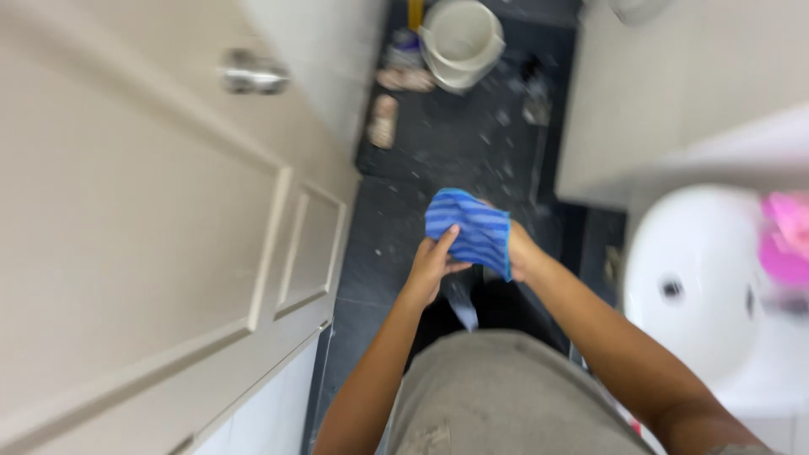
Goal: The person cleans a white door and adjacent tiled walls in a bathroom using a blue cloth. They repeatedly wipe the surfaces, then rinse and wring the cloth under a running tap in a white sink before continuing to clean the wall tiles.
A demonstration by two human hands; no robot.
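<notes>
Both hands [434, 261] [521, 251] pinch a blue cloth [469, 229] between door [152, 253] and sink [691, 278].

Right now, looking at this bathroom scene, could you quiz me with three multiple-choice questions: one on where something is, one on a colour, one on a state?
1. Where is the white sink?
A. on the person's right
B. behind the door
C. on the floor

2. What colour is the cloth?
A. red
B. blue striped
C. plain white

3. How is the cloth held?
A. lying on the floor
B. draped on the sink
C. gripped in both hands

Answers: 1 A, it sits at the right edge. 2 B, blue stripes show. 3 C, left hand and right hand grip it.
</notes>
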